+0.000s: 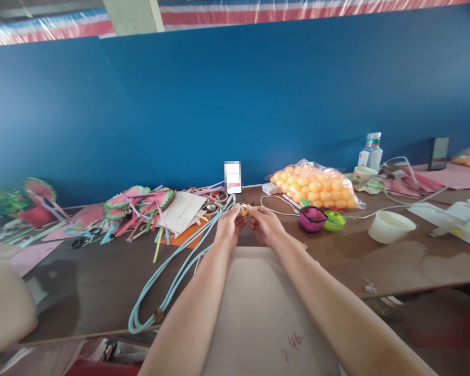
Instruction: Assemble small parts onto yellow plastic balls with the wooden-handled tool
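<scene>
Both of my hands meet in the middle of the view, above the far edge of a pale panel (268,313) marked with red handwriting. Between the fingertips is a small shiny gold piece (243,210), too small to name surely. My left hand (229,227) is closed with its fingertips on this piece. My right hand (265,225) pinches close against its right side; whether it grips the same piece or something tiny attached to it is hidden. Just beyond stands a phone (233,180) with a lit screen, leaning near the blue partition.
Left of my hands lie looped light-blue tubing (168,282), paper (184,211), scissors (86,237) and pink-green paper fans (141,201). Rightward are a bag of orange balls (315,185), purple pouch (312,219), white cup (391,227) and cables. Another person's arm (8,303) shows at left.
</scene>
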`<state>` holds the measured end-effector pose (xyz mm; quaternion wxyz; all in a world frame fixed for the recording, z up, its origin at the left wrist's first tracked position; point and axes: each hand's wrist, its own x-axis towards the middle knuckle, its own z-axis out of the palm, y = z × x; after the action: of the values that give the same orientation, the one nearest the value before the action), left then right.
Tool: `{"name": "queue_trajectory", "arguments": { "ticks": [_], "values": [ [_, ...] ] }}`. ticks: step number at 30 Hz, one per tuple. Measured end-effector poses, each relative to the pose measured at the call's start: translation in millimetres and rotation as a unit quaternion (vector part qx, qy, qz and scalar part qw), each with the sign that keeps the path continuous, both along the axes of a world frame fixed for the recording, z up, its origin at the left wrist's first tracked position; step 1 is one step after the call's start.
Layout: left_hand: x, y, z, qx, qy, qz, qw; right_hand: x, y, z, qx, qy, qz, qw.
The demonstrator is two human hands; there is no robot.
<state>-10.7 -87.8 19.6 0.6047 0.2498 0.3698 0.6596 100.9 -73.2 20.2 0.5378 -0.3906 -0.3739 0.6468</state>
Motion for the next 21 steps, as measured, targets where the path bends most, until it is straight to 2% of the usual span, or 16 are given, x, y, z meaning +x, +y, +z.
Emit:
{"name": "queue_trajectory", "arguments": {
  "ticks": [3,5,8,10,11,13,15,17,19,21],
  "values": [
    [0,-1,3.0,-0.013,-0.012,0.004,1.0,1,-2,3.8,-0.003,0.01,-0.017,1.0],
    [0,0,3.8,-0.027,-0.019,0.015,0.999,2,-2,8.0,0.012,-0.022,-0.044,0.999],
    [0,2,1.1,-0.047,-0.032,0.032,0.998,9,5,19.1,0.077,-0.116,-0.079,0.987],
    [-1,5,-2.6,-0.059,-0.038,0.042,0.997,16,13,27.7,0.139,-0.209,-0.096,0.963],
    [-1,7,-4.6,-0.066,-0.038,0.044,0.996,20,17,30.9,0.171,-0.27,-0.105,0.942],
    [-2,9,-8.1,-0.081,-0.038,0.054,0.995,29,26,32.8,0.205,-0.422,-0.105,0.877],
    [-2,11,-10.5,-0.095,-0.039,0.066,0.993,36,32,27.2,0.18,-0.568,-0.07,0.8],
    [-2,12,-12.0,-0.107,-0.039,0.08,0.99,42,35,16.0,0.12,-0.669,-0.015,0.734],
    [-2,13,-13.3,-0.119,-0.037,0.089,0.988,46,35,4.1,0.076,-0.719,0.032,0.69],
    [-2,14,-14.7,-0.128,-0.04,0.099,0.986,47,34,-4.1,0.069,-0.737,0.059,0.669]
  ]
}}
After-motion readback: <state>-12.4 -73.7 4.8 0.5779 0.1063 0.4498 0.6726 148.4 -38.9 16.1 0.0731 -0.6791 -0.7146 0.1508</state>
